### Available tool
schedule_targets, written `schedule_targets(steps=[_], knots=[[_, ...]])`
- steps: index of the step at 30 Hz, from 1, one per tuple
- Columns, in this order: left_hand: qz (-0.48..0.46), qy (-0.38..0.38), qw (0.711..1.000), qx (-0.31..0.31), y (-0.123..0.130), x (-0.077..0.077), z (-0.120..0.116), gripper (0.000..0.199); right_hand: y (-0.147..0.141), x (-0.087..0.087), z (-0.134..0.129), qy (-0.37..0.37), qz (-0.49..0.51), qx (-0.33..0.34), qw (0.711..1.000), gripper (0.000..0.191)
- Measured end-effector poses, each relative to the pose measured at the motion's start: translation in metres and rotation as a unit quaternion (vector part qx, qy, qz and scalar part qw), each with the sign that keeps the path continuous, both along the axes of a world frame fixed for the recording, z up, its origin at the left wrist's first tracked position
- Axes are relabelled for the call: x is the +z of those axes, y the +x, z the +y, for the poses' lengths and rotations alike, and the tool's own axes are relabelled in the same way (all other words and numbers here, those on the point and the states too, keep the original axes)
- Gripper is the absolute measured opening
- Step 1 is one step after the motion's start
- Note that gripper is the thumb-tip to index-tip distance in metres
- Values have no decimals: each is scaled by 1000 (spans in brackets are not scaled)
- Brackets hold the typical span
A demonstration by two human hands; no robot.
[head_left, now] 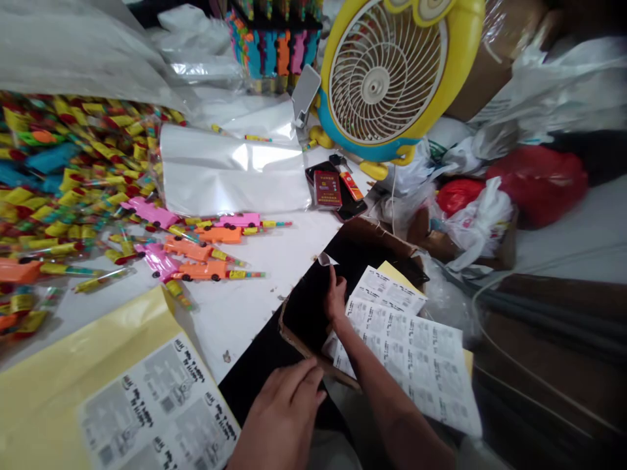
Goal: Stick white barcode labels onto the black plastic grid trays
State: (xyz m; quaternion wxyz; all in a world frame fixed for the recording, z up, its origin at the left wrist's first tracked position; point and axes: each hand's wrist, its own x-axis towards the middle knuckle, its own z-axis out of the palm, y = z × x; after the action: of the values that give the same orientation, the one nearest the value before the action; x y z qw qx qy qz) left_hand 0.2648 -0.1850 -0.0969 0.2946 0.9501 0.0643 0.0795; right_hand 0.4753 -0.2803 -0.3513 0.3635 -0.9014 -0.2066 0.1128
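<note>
My right hand (336,294) reaches over an open cardboard box (288,320). A small curled white sticker (327,260) is at its fingertips. Beside that arm, printed label sheets (411,352) lie across the box's right side, with yellow backing showing behind them. My left hand (287,405) is lower, near the box's front edge, its fingers curled together; anything inside them is hidden. To its left lies a yellow sheet (127,333) with large printed labels (161,405). Pink and orange toy cars (200,269) with candy tubes attached lie on the white table (245,294).
Many candy tubes (73,196) are heaped at left. Clear plastic bags (235,170) lie behind the cars. A yellow and blue fan (375,85) stands at the back, near a dark red booklet (327,189) and a phone (353,210). Tied plastic bags (482,222) sit at right.
</note>
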Motion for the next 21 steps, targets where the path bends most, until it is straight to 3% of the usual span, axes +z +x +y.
schedule_targets(steps=[7, 11, 13, 16, 21], knots=[[211, -127, 967, 65, 14, -28, -7, 34, -9, 13, 0, 42, -5, -10, 999, 78], [211, -179, 958, 80, 17, -33, -11, 36, -6, 43, 0, 74, -16, -52, 996, 85], [175, -213, 956, 97, 18, -36, -14, 37, -4, 71, -5, 132, -5, -92, 987, 90], [100, -259, 949, 149, 21, -42, -16, 42, -1, 130, -18, 265, 42, -125, 955, 98], [28, -334, 913, 231, 37, -39, -6, 63, -8, 241, -42, 374, 150, -78, 912, 116]])
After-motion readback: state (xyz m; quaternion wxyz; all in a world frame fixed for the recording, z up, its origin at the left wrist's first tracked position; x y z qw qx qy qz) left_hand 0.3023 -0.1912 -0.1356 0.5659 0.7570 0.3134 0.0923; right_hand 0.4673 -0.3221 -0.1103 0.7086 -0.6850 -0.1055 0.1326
